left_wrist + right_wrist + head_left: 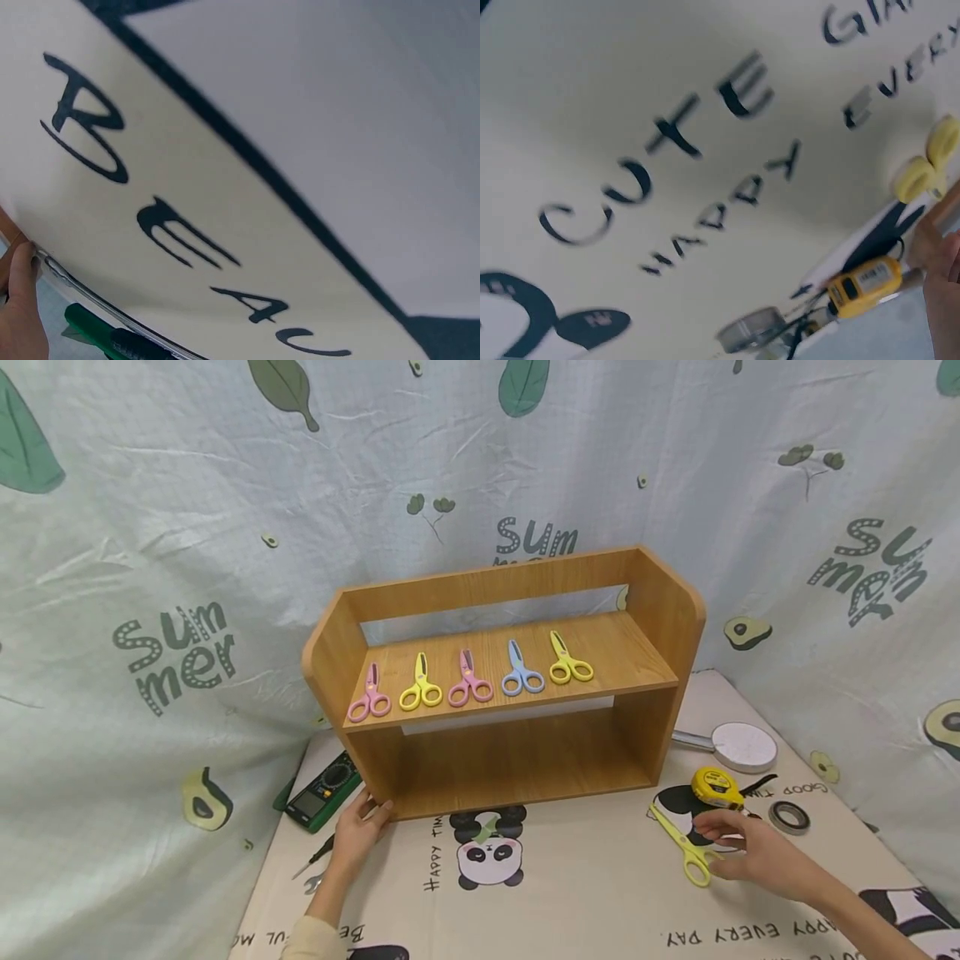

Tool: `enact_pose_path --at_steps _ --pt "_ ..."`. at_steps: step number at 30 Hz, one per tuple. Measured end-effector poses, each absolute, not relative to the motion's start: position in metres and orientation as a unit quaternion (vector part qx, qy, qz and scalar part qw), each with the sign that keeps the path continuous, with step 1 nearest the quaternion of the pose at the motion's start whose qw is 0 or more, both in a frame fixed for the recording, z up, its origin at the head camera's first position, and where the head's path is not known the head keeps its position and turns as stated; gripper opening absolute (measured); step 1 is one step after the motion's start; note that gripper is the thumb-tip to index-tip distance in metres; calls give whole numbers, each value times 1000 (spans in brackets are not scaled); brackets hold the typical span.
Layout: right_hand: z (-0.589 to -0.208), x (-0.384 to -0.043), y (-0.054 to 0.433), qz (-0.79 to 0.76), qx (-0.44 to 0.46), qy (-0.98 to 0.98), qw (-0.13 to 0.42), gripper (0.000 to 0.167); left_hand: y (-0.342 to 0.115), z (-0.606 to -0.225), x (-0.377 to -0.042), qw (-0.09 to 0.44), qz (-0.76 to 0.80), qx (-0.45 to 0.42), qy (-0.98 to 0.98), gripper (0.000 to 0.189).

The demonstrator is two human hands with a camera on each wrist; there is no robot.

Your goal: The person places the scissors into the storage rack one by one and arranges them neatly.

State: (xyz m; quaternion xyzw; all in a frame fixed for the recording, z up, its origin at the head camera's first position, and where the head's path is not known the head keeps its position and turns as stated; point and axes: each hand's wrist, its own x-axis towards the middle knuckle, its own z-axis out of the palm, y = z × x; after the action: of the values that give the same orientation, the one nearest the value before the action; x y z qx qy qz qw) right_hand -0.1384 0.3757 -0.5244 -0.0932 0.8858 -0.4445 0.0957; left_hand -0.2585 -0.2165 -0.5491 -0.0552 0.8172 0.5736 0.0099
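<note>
A two-tier wooden shelf (525,789) stands on the table. On its upper board several small scissors lie in a row: pink scissors (369,703), yellow scissors (421,692), a second pink pair (469,687), blue scissors (521,678) and another yellow pair (570,670). My left hand (356,835) holds the shelf's lower left front corner, thumb in front of the side panel. On the table at right lies a further yellow pair of scissors (686,843). Beside its handles is my right hand (772,860), fingers spread and thumb at a loop.
Right of the shelf are a yellow tape measure (716,787), a black tape roll (789,817) and a round white-faced object with a handle (744,747). At left lie a green multimeter (324,793), a screwdriver (313,857) and a wrench (313,883). Printed cloth hangs behind.
</note>
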Motion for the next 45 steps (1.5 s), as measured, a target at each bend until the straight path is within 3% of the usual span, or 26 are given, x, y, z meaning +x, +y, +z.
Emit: enact_pose_path --at_steps 15,32,45 --pt "-559 -138 372 -388 9 918 86 67 -215 -547 -258 9 571 -55 819 68" --pt "-561 -140 364 -362 32 930 59 52 -217 -548 -259 8 569 -62 820 68" --pt "-561 -140 360 -355 73 929 70 52 -215 -549 -259 9 574 -60 816 68"
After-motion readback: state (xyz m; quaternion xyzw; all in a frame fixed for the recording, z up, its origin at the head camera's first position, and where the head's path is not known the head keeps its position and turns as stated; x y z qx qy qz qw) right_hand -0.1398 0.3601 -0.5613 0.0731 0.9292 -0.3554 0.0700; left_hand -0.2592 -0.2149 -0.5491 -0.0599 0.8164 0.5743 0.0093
